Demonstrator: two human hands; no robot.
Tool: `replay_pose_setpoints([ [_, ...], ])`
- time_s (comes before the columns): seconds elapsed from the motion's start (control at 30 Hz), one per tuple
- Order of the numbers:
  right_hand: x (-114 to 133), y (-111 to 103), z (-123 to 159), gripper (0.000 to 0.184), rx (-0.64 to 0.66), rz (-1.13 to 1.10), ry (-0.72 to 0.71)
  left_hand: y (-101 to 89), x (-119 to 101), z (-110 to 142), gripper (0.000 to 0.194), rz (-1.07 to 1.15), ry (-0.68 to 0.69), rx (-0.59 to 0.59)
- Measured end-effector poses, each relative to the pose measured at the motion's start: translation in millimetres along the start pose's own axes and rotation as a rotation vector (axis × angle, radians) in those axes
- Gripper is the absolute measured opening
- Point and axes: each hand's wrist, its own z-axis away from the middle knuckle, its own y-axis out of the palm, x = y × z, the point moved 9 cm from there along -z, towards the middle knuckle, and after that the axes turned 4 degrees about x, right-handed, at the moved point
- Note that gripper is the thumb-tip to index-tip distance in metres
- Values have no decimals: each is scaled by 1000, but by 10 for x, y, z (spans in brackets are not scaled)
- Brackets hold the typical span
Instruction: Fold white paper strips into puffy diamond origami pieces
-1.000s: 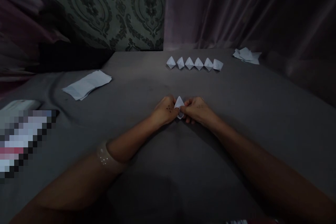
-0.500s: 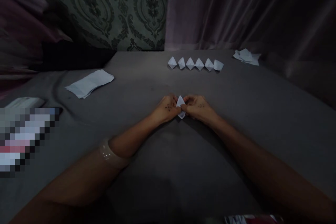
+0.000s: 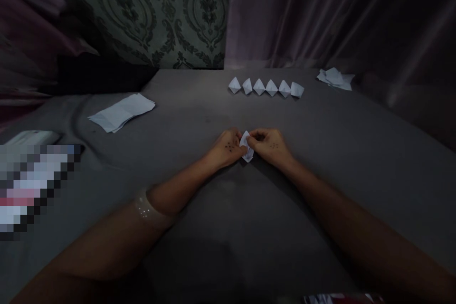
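A small piece of folded white paper point(image 3: 246, 153) is held between my two hands, low over the grey cloth point(image 3: 221, 213). My left hand point(image 3: 228, 147) pinches its left side, the thumb lying on the lower part. From the right, my right hand point(image 3: 270, 146) grips its upper edge with thumb and fingers. Some fingertips are hidden behind the paper. Farther back, a row of several folded white paper pieces point(image 3: 271, 87) stands on the cloth, most of them diamond-shaped; the rightmost one looks squarer.
A stack of white paper sheets point(image 3: 123, 113) lies to the left. More loose paper point(image 3: 335, 79) is at the back right. A blurred-out object point(image 3: 32, 185) and a whitish item point(image 3: 33, 137) sit at the left edge. Patterned wall and curtains point(image 3: 270, 14) close off the back.
My right thumb has moved up from the middle of the folded paper to its upper part. The paper has tilted slightly. My left hand has barely moved.
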Motion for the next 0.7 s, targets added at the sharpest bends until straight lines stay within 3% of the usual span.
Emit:
replay_pose_setpoints([
  [0.17, -50, -45, -17, 12, -60, -124, 36, -13, -14, -5, 8, 12, 11, -18],
  [0.37, 47, -122, 41, 17, -146, -254, -46, 21, -11, 0, 12, 184, 79, -36],
  [0.5, 139, -217, 131, 22, -169, -324, -53, -134, -71, 46, 13, 142, 153, -207],
  [0.6, 114, -189, 193, 27, -85, -350, 32, -275, -137, 105, 16, 81, 196, -337],
  [0.7, 61, -18, 260, 27, 75, -332, 147, -378, -183, 161, 17, 51, 207, -430],
])
